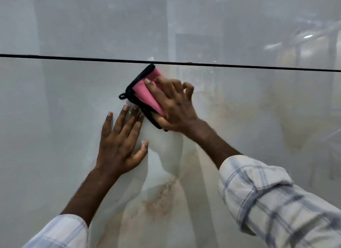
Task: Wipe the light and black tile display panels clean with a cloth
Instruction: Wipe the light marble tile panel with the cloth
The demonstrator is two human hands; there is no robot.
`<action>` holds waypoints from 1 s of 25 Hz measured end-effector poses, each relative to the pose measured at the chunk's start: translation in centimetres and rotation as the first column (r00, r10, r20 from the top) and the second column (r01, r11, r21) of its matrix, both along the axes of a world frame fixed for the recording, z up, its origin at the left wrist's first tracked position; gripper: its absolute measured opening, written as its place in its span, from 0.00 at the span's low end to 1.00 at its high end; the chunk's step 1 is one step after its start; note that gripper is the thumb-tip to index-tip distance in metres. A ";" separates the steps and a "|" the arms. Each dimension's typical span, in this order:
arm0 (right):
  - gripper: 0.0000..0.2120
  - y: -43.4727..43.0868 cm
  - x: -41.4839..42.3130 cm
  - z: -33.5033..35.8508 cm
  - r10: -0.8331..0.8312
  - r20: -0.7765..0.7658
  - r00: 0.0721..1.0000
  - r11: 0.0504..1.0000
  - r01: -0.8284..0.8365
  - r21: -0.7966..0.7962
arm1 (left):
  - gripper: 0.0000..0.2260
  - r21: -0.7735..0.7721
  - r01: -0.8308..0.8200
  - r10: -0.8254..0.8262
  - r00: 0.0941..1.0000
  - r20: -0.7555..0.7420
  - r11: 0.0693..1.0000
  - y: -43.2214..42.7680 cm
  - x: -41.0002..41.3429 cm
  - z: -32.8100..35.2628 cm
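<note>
A glossy light tile panel (60, 129) with pale grey and rust-brown veining fills the view. A folded pink cloth (145, 92) with black edging and a small black loop lies against it, just under a thin black joint line (73, 57). My right hand (175, 107) presses the cloth to the tile, with the thumb under the cloth's lower edge and the fingers spread over it. My left hand (121, 142) rests flat on the tile just below and left of the cloth, fingers straight and spread. No black panel is in view.
Above the joint line is a second light panel (92, 22). It reflects dim shapes of the room and a bright lamp at the upper right. Checked shirt sleeves cover both forearms near the bottom corners.
</note>
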State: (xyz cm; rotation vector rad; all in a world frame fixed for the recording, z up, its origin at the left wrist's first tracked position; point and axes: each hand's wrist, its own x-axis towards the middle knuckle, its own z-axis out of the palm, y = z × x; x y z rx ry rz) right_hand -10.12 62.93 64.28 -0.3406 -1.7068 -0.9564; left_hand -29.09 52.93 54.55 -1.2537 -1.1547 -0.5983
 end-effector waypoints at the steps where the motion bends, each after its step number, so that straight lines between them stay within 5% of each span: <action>1: 0.36 1.2 1.8 0.0 -0.011 0.019 1.000 1.000 0.011 0.012 | 0.33 -0.009 0.002 -0.002 1.000 -0.002 1.000 0.0 -0.1 0.0; 4: 0.36 5.7 8.5 -0.9 -0.060 -0.277 0.959 0.966 -0.014 -0.258 | 0.34 -0.038 -0.002 0.002 1.000 -0.001 0.999 0.0 -0.1 -0.1; 7: 0.36 5.5 8.0 -4.1 -0.141 -0.641 0.754 0.859 -0.228 -0.458 | 0.34 -0.049 -0.025 0.025 1.000 -0.002 0.999 -0.1 0.0 0.1; 9: 0.38 3.0 3.9 -8.0 -0.109 -0.537 0.836 0.903 -0.143 -0.406 | 0.34 -0.070 -0.023 0.024 1.000 0.007 0.997 -0.3 -0.1 -0.2; 11: 0.37 1.2 1.8 -11.7 0.003 -0.186 0.983 0.972 -0.047 -0.231 | 0.34 -0.101 -0.017 0.019 1.000 0.014 0.995 -0.8 -0.2 -1.8; 13: 0.36 1.9 3.7 -13.0 0.002 0.063 0.998 0.998 0.001 -0.055 | 0.36 -0.150 -0.004 0.007 1.000 0.017 0.989 -1.7 -0.5 -4.8; 14: 0.36 3.0 5.3 -13.1 -0.015 0.064 0.998 0.999 0.018 -0.043 | 0.36 -0.177 0.004 0.000 1.000 0.022 0.984 -2.2 -0.7 -6.6; 16: 0.36 5.2 8.3 -13.6 -0.037 -0.194 0.980 0.966 -0.014 -0.256 | 0.37 -0.224 0.007 0.001 0.999 0.037 0.974 -3.1 -1.1 -9.7; 18: 0.33 5.5 8.4 -14.7 -0.083 -0.607 0.791 0.864 -0.246 -0.439 | 0.36 -0.242 -0.004 0.017 0.998 0.054 0.970 -3.6 -1.3 -11.9; 20: 0.32 3.8 5.2 -17.2 -0.117 -0.707 0.698 0.842 -0.308 -0.443 | 0.36 -0.257 -0.004 0.024 0.997 0.073 0.966 -3.9 -1.4 -13.6; 21: 0.34 2.6 3.4 -19.1 -0.078 -0.621 0.780 0.871 -0.249 -0.423 | 0.36 -0.257 -0.005 0.025 0.997 0.072 0.966 -4.0 -1.4 -14.3; 23: 0.37 0.2 1.2 -22.8 0.051 -0.214 0.976 0.948 -0.114 -0.296 | 0.36 -0.258 -0.016 0.035 0.997 0.068 0.966 -4.3 -1.7 -15.3; 25: 0.37 0.6 2.1 -24.5 0.095 0.104 0.990 0.986 -0.079 -0.149 | 0.36 -0.257 -0.030 0.048 0.997 0.066 0.966 -4.5 -2.0 -16.4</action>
